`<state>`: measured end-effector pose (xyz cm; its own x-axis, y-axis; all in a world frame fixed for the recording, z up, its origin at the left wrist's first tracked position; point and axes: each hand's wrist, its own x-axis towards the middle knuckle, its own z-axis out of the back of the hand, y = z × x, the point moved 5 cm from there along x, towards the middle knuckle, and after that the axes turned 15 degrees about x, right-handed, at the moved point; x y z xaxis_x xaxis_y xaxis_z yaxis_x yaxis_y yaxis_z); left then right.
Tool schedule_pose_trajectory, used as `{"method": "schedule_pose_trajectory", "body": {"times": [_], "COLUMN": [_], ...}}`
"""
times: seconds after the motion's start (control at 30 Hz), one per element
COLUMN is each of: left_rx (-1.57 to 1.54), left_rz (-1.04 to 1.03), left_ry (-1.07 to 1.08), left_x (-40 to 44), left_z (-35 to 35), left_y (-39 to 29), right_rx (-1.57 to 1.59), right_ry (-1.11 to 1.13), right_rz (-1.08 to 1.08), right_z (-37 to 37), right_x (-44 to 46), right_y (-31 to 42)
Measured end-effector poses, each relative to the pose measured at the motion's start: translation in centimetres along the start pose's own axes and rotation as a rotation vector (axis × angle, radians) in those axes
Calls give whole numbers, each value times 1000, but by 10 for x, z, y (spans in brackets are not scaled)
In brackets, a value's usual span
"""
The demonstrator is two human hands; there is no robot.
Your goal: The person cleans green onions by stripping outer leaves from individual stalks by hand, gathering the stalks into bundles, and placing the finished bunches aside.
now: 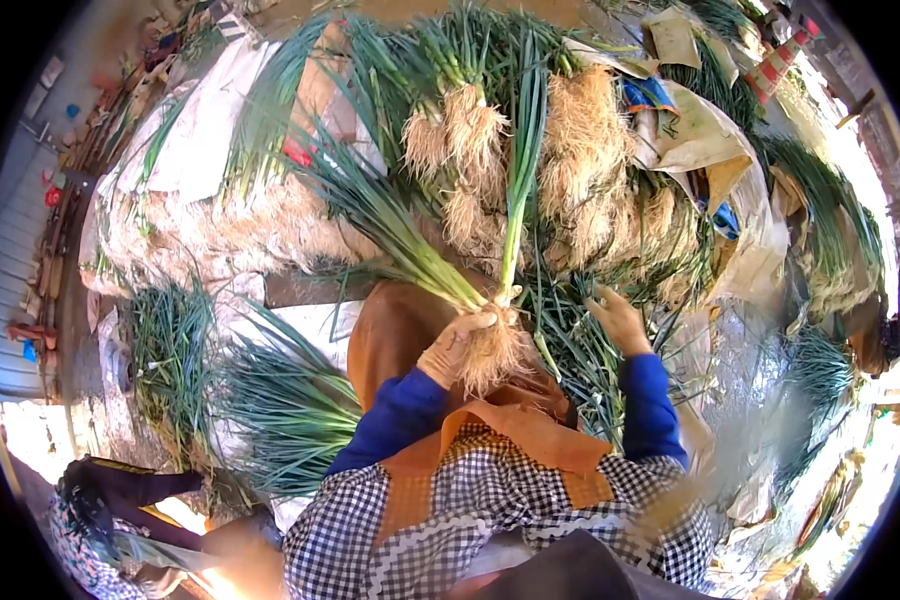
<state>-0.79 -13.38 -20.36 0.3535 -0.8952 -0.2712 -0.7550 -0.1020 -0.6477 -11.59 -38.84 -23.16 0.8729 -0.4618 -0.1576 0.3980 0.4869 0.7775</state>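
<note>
My left hand [454, 352] is closed round the white lower stems of a bunch of green onions [432, 268], just above the roots. The pale, stringy roots [493, 357] hang over my lap, and the green leaves fan up and to the left. One longer green onion [516, 185] in this bunch points away from me, set apart from the other leaves. To the right, my right hand [618, 320] is held over loose green leaves [582, 345]. Its fingers are apart and I see nothing in them.
A long heap of green onions [240, 225], roots facing me, runs across the front. Several bunches [475, 125] lie on top. More green onions [295, 400] lie at my left on white sheeting. Another person [120, 520] is at the lower left. Sacking [745, 190] covers the right end.
</note>
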Motion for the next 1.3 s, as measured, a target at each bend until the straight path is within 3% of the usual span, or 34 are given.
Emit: {"method": "schedule_pose_trajectory", "body": {"times": [0.03,0.1,0.13,0.17,0.2,0.23,0.27,0.33,0.37,0.43,0.5,0.57,0.6,0.63,0.67,0.73,0.83,0.87,0.9,0.93,1.0,1.03,1.1,1.13,1.2,1.23,1.27,1.3], "left_rx": [0,-29,-25,-76,-125,-111,-192,-279,-234,-141,-103,-74,-33,7,18,-17,14,12,-50,-114,-39,39,-11,-73,-134,-112,-113,-115], "left_rz": [-54,-213,-291,-411,-528,-536,-561,-573,-692,-759,-588,-359,-345,-330,-287,-288,-256,-249,-237,-228,-180,-315,-40,-87,-80,-76,-79,-94], "left_ry": [22,37,109,182,256,265,477,684,611,372,180,29,-20,-68,-165,-139,-169,-170,-96,-20,-124,-76,-111,-40,-131,-167,-169,-146], "left_x": [-3,-2,-6,-18,-28,-26,-25,-25,-24,-18,1,18,24,29,31,35,34,33,34,34,22,28,18,35,37,41,41,36], "left_z": [-1,4,-4,-28,-45,-36,-29,-31,-30,-17,-6,3,1,0,5,11,15,22,31,35,15,25,-22,-8,-2,0,5,-3], "left_y": [-12,-31,-50,-77,-101,-115,-133,-150,-157,-151,-124,-89,-80,-72,-65,-56,-46,-40,-30,-22,-20,-1,-13,17,49,56,59,48], "right_rx": [100,135,499,280,245,-17,-69,-90,-297,-820,-919,-1179,-1125,-322,-478,-677,-682,-227,79,-4,328,391,491,246,404,140,140,157], "right_ry": [-6,-43,219,330,570,922,1098,1188,1223,1303,1161,495,-218,-137,-346,-29,-46,-169,23,24,-4,69,175,90,131,129,132,318], "right_rz": [-29,220,213,97,248,864,360,455,254,-99,9,865,835,260,352,4,361,616,349,530,651,483,126,247,389,420,423,544], "right_z": [-20,-60,-94,-120,-136,-166,-148,-131,-121,-64,-45,-47,-16,37,32,19,-14,10,27,37,18,7,-15,-38,-46,-43,-36,-33], "right_x": [23,77,99,115,106,102,64,52,55,37,81,172,206,177,230,255,346,291,249,211,154,121,48,41,17,11,16,21], "right_y": [17,26,15,14,31,29,68,24,7,44,69,109,135,236,217,227,136,158,164,169,118,111,100,78,87,98,98,101]}}
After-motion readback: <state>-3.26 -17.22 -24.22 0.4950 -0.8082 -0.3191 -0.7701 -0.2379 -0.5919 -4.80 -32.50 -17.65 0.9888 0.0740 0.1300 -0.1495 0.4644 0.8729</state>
